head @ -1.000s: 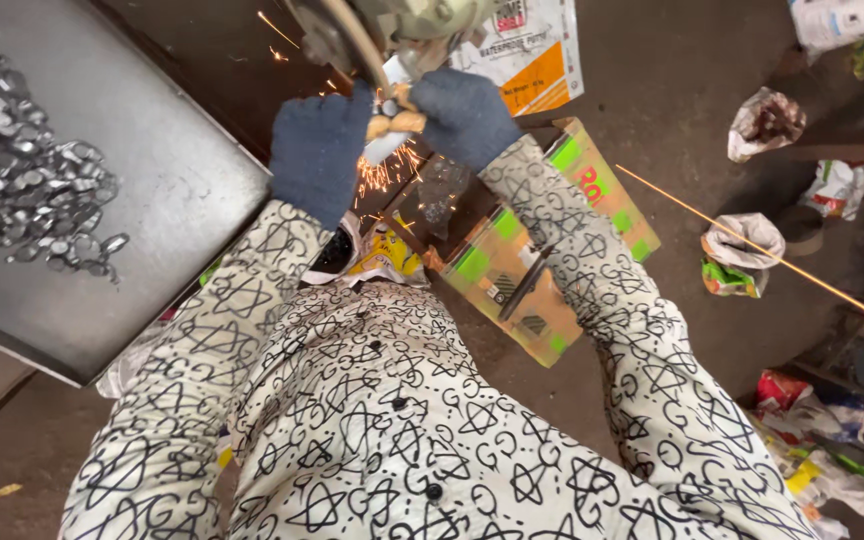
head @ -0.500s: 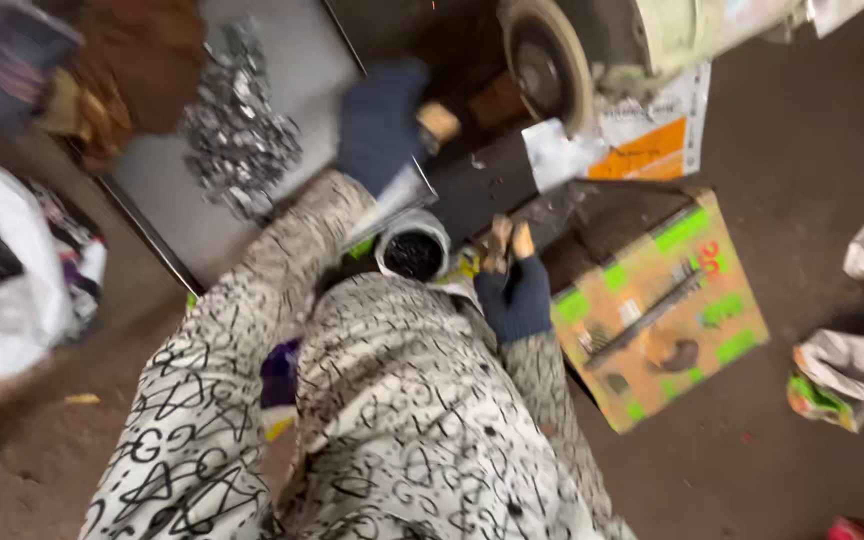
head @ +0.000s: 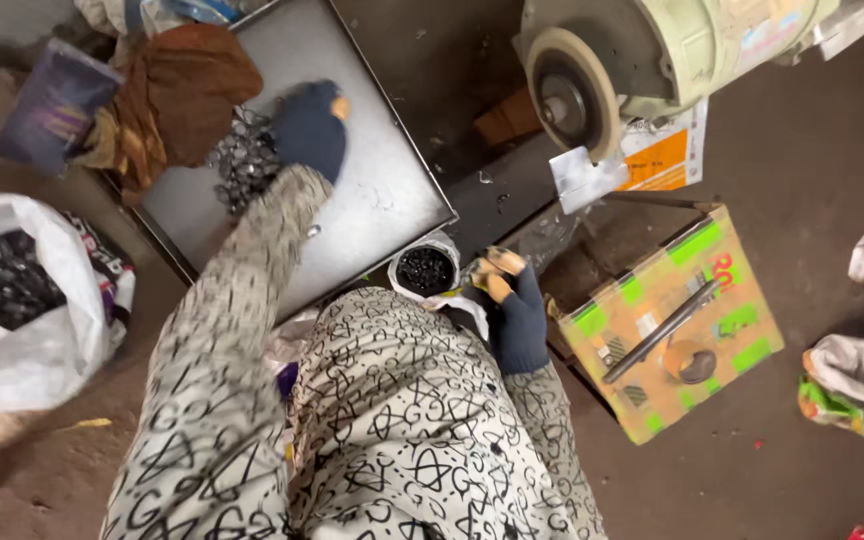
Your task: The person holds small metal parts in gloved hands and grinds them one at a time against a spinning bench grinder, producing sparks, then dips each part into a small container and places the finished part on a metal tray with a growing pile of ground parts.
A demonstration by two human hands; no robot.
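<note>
Metal pieces: a heap of small shiny parts [head: 244, 165] lies at the far-left part of the grey steel tray [head: 392, 205], just beside a brown cloth [head: 177, 90].
Left hand: gloved in dark blue [head: 310, 130], stretched out over the tray with its fingers at the right edge of the heap; whether they have closed on a piece I cannot tell, the glove hides it.
Right hand: also gloved [head: 512, 300], held near the body, its bare fingertips [head: 500, 272] pinched together on something small and yellowish that is too small to name.
Small pot: a round container of dark bits [head: 425, 270] stands between the tray's near edge and the right hand.
Grinder: the bench wheel [head: 567, 95] sits far right, well apart from both hands.
Step in hand, as I judge it: picking 1 piece off the heap.
Doing it well: take from the loose edge of the heap, not the middle, so that 1 piece comes away and the rest stay put.
Grip: pinch with the fingertips, since the glove dulls feel.
Care: keep the sleeve [head: 252, 250] lifted off the tray so it drags nothing along.
Surroundings: a white sack of dark parts [head: 22, 300] left, a cardboard box with a rod [head: 667, 325] right.
</note>
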